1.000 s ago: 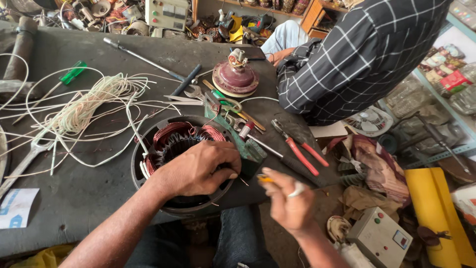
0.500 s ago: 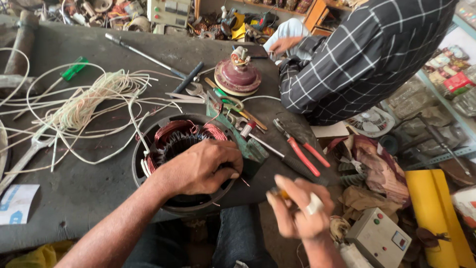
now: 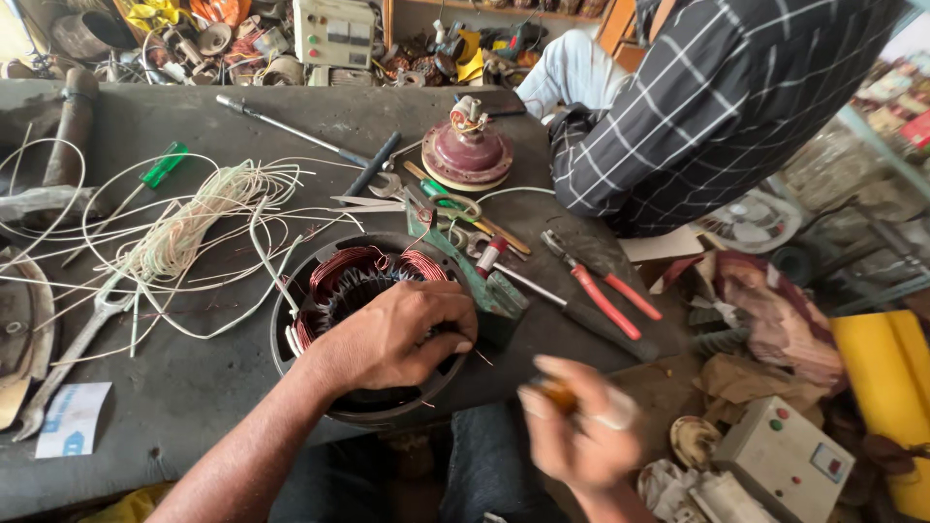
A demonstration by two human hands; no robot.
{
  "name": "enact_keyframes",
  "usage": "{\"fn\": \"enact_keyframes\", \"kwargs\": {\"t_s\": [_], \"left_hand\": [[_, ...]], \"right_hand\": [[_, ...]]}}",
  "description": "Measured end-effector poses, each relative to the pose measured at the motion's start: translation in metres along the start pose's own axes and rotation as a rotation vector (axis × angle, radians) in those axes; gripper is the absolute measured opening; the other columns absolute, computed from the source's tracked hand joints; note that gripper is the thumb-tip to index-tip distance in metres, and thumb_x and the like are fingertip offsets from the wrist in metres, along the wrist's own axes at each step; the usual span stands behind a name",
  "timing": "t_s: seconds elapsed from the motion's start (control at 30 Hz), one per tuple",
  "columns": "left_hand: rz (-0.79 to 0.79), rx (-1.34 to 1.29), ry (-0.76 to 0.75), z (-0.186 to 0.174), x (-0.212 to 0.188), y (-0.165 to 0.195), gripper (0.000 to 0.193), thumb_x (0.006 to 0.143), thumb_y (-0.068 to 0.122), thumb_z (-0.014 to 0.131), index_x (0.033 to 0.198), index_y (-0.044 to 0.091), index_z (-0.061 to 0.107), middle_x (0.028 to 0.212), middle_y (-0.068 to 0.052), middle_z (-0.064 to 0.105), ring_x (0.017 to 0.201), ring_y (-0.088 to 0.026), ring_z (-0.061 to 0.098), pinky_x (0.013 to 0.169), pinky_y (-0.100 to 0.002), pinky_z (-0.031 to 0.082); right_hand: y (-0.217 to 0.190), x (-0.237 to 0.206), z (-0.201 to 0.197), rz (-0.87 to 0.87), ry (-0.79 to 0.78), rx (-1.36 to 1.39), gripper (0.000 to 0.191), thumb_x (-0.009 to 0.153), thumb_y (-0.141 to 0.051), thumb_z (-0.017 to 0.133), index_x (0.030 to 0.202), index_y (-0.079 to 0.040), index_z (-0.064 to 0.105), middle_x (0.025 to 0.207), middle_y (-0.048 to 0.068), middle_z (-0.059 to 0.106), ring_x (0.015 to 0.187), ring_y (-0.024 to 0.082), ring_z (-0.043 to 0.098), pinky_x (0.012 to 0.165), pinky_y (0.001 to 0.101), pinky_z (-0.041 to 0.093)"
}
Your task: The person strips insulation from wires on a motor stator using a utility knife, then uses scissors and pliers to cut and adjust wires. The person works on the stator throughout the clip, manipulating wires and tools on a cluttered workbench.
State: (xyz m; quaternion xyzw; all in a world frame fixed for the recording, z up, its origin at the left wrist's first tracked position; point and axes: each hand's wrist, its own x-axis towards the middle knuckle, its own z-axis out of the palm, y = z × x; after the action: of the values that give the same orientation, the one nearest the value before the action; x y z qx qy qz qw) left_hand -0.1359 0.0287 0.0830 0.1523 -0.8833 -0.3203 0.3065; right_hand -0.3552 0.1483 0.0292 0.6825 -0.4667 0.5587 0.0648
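At worktop's near edge, stator is sitting with copper coils already seated in most slots. Left hand is pressing fingers together into the windings. Right hand, blurred, is pinching something small and orange; lead wires are lying loose.

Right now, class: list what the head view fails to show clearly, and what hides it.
- Right hand: motion-blurred; the small orange item in its fingers cannot be identified.
- Motor stator: the near windings are covered by the left hand.
- Seated person's checked shirt: cut off by the top edge.
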Motion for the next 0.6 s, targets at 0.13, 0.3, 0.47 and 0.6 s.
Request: {"fn": "enact_keyframes", "kwargs": {"t_s": [0.13, 0.3, 0.47, 0.6], "left_hand": [[-0.041, 0.016, -0.012, -0.002, -0.002, 0.007, 0.011, 0.082, 0.008, 0.070, 0.090, 0.002, 0.064, 0.088, -0.012, 0.067, 0.086, -0.033, 0.069, 0.075, -0.042, 0.053], [-0.075, -0.050, 0.032, -0.004, -0.002, 0.013, 0.012, 0.091, 0.006, 0.064, 0.100, 0.002, 0.057, 0.091, -0.013, 0.067, 0.090, -0.034, 0.069, 0.077, -0.041, 0.053], [-0.224, -0.139, 0.075, -0.002, -0.006, 0.008, 0.011, 0.100, 0.001, 0.055, 0.109, 0.001, 0.050, 0.093, -0.010, 0.071, 0.089, -0.028, 0.074, 0.082, -0.036, 0.057], [-0.110, -0.135, 0.135, 0.002, -0.007, 0.001, 0.036, 0.100, -0.003, 0.054, 0.128, -0.004, 0.032, 0.101, -0.012, 0.063, 0.090, -0.022, 0.071, 0.084, -0.033, 0.056]], "right_hand": [[0.023, -0.035, -0.035, 0.245, 0.059, -0.078, 0.031, 0.084, -0.004, 0.077, 0.115, -0.002, 0.071, 0.082, 0.005, 0.070, 0.064, 0.008, 0.063, 0.061, 0.0223, 0.048], [0.065, -0.094, -0.041, 0.630, 0.017, 0.214, 0.037, 0.084, -0.001, 0.075, 0.120, -0.001, 0.069, 0.071, 0.001, 0.065, 0.052, 0.002, 0.053, 0.050, 0.0191, 0.044], [0.091, -0.142, -0.016, 0.633, 0.107, 0.274, 0.037, 0.078, 0.000, 0.080, 0.113, 0.000, 0.068, 0.089, 0.009, 0.076, 0.054, 0.003, 0.061, 0.049, 0.0186, 0.050], [0.092, -0.152, -0.001, 0.517, 0.120, 0.302, 0.041, 0.075, -0.001, 0.083, 0.114, 0.001, 0.069, 0.100, 0.014, 0.078, 0.080, 0.010, 0.074, 0.073, 0.0230, 0.059]]}}
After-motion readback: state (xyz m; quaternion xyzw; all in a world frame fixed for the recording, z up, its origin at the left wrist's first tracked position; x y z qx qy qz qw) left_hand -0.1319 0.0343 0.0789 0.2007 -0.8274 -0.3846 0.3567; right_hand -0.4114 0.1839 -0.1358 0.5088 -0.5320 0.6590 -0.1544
